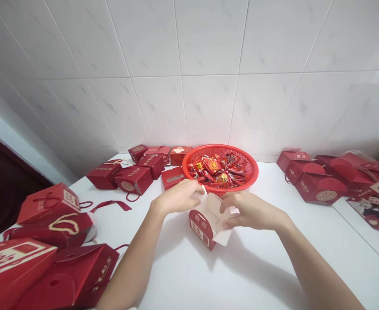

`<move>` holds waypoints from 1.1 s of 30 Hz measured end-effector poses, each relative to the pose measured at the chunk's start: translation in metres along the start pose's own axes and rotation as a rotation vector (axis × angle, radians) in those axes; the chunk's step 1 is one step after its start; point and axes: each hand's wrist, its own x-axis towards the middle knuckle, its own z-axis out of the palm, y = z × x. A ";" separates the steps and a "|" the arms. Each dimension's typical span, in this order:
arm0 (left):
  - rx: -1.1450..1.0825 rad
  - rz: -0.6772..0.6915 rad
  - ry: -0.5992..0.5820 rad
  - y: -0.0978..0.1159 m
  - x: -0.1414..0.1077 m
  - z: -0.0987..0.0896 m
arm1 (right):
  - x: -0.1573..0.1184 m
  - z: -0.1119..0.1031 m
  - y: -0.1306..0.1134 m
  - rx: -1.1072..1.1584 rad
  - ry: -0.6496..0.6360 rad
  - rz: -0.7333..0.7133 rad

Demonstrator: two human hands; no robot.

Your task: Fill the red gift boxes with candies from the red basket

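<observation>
A small red gift box [201, 230] stands on the white table in front of me, its top open and its pale inside showing. My left hand [183, 197] is at the box's far left edge, fingers curled down onto a flap. At the right side, my right hand [249, 210] has its thumb and fingers bent around the raised right flap. Part of each hand's fingertips is hidden. Just behind the box sits a red plastic basket [253, 175] holding many wrapped candies [213, 168].
Red gift boxes [134, 180] of several shapes line the table's left side and back. More red boxes [320, 185] cluster at the right against the tiled wall [209, 107]. A flat red box with a window [172, 177] lies left of the basket. A loose ribbon [113, 203] lies at left.
</observation>
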 end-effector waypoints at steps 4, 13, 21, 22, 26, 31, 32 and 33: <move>-0.003 -0.028 -0.105 0.004 -0.007 -0.008 | -0.007 -0.001 0.003 -0.006 0.021 0.079; -0.025 -0.101 -0.286 -0.006 -0.007 -0.013 | -0.002 -0.001 0.007 -0.009 -0.140 0.240; -0.104 -0.124 -0.398 -0.020 0.008 -0.002 | -0.001 -0.003 0.005 0.143 -0.297 0.361; -0.122 -0.115 -0.398 -0.021 0.009 0.000 | -0.002 -0.004 0.004 0.144 -0.302 0.376; -0.196 -0.090 -0.407 -0.025 0.011 0.003 | -0.003 -0.005 0.004 0.144 -0.323 0.443; -0.174 -0.056 -0.314 -0.032 0.011 0.008 | -0.001 -0.002 0.011 0.155 -0.274 0.457; -0.164 -0.054 -0.293 -0.032 0.010 0.009 | 0.000 -0.002 0.012 0.152 -0.255 0.455; -0.158 -0.054 -0.270 -0.030 0.008 0.009 | -0.001 -0.002 0.013 0.150 -0.238 0.456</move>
